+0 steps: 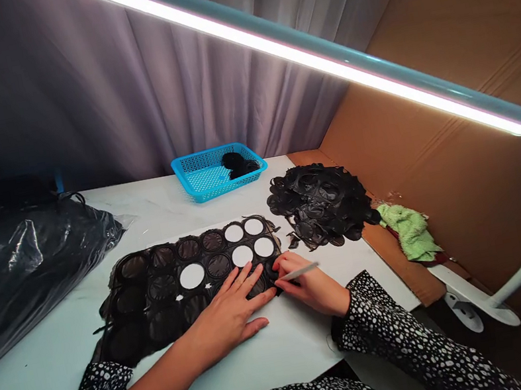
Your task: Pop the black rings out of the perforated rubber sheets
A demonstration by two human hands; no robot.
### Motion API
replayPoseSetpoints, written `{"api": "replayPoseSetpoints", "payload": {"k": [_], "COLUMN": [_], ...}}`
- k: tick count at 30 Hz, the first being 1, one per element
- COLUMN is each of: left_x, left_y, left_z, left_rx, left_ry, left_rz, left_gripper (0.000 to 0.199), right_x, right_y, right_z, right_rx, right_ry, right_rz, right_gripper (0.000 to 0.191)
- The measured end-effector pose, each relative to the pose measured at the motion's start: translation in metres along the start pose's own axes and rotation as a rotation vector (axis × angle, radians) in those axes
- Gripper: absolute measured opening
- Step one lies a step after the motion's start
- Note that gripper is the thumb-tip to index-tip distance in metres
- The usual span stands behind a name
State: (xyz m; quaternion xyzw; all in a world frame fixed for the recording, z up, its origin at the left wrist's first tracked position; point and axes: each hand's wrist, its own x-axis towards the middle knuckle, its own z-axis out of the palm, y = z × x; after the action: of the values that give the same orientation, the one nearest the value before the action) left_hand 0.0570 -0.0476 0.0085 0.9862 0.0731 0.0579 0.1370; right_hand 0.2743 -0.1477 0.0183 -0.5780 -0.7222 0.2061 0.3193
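Note:
A black sheet (152,268) with rows of round shapes lies on the white table. Several of its circles are cut through and show white, such as a round opening (192,276) near its middle. My left hand (232,304) lies flat on the sheet's right part, fingers spread. At the sheet's right edge, my right hand (306,281) is closed, with a thin light-coloured stick-like tool (299,271) between its fingers. Its fingertips are at the black material; the tool's working end is hidden.
Behind the sheet stands a blue basket (197,193) with black pieces inside. A heap of thin black pieces (320,204) lies to the right, near a green cloth (408,233). A full black bag (25,263) is at left. A lamp (318,64) spans overhead, before a cardboard wall (455,39).

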Motion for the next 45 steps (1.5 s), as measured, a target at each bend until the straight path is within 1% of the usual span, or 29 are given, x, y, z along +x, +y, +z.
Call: {"api": "replayPoseSetpoints", "payload": {"k": [2, 3, 4, 6, 7, 8, 9, 10, 11, 12, 14, 16, 18, 21, 23, 26, 34, 39, 42, 45], "left_x": [-0.001, -0.001, -0.001, 0.001, 0.002, 0.003, 0.003, 0.002, -0.001, -0.006, -0.017, -0.031, -0.041, -0.048, -0.048, -0.048, -0.049, -0.048, -0.048, -0.047], "left_y": [0.0, 0.0, 0.0, 0.002, 0.003, 0.004, 0.005, 0.006, 0.007, 0.007, 0.005, 0.003, 0.001, 0.0, 0.0, 0.0, -0.001, -0.001, 0.0, 0.0], "left_z": [0.001, 0.001, 0.001, -0.001, -0.003, -0.006, -0.008, -0.011, -0.013, -0.015, -0.017, -0.016, -0.014, -0.011, -0.01, -0.008, -0.007, -0.008, -0.01, -0.01], "left_rx": [-0.003, -0.005, -0.008, -0.01, -0.008, -0.003, 0.004, 0.014, 0.025, 0.038, 0.061, 0.073, 0.073, 0.061, 0.054, 0.048, 0.011, 0.018, 0.024, 0.016], "left_ry": [0.021, 0.03, 0.034, 0.024, 0.013, -0.001, -0.01, -0.013, -0.009, -0.001, 0.013, 0.008, -0.004, -0.005, -0.006, -0.006, 0.013, 0.021, 0.003, 0.014], "left_rz": [-0.003, -0.006, -0.008, -0.012, -0.015, -0.02, -0.023, -0.026, -0.031, -0.037, -0.052, -0.059, -0.059, -0.059, -0.056, -0.057, -0.061, -0.056, -0.061, -0.061], "left_gripper": [0.062, 0.062, 0.062, 0.059, 0.057, 0.055, 0.055, 0.057, 0.06, 0.063, 0.065, 0.062, 0.061, 0.06, 0.06, 0.059, 0.058, 0.058, 0.056, 0.056], "right_x": [-0.003, -0.003, -0.002, 0.006, 0.011, 0.017, 0.023, 0.029, 0.033, 0.036, 0.038, 0.034, 0.029, 0.025, 0.024, 0.025, 0.025, 0.024, 0.024, 0.024], "right_y": [0.002, 0.007, 0.013, 0.029, 0.037, 0.043, 0.047, 0.048, 0.045, 0.039, 0.022, 0.003, -0.011, -0.018, -0.016, -0.013, -0.016, -0.021, -0.022, -0.021], "right_z": [0.006, 0.006, 0.003, -0.013, -0.023, -0.033, -0.042, -0.047, -0.048, -0.044, -0.027, -0.006, 0.01, 0.017, 0.016, 0.013, 0.017, 0.017, 0.016, 0.016], "right_rx": [-0.159, -0.219, -0.261, -0.312, -0.336, -0.366, -0.39, -0.402, -0.394, -0.368, -0.277, -0.162, -0.032, 0.135, 0.171, 0.163, 0.145, 0.131, 0.163, 0.177], "right_ry": [-0.006, 0.005, 0.043, 0.209, 0.32, 0.403, 0.46, 0.479, 0.46, 0.418, 0.283, 0.136, 0.016, -0.076, -0.101, -0.12, -0.111, -0.098, -0.101, -0.106], "right_rz": [-0.099, -0.135, -0.14, -0.046, 0.037, 0.11, 0.16, 0.177, 0.16, 0.119, 0.014, -0.051, -0.048, -0.016, -0.028, -0.043, -0.037, -0.051, -0.037, -0.028], "right_gripper": [0.008, 0.009, 0.012, 0.017, 0.019, 0.018, 0.018, 0.017, 0.016, 0.015, 0.015, 0.013, 0.011, 0.009, 0.014, 0.018, 0.017, 0.012, 0.015, 0.016]}}
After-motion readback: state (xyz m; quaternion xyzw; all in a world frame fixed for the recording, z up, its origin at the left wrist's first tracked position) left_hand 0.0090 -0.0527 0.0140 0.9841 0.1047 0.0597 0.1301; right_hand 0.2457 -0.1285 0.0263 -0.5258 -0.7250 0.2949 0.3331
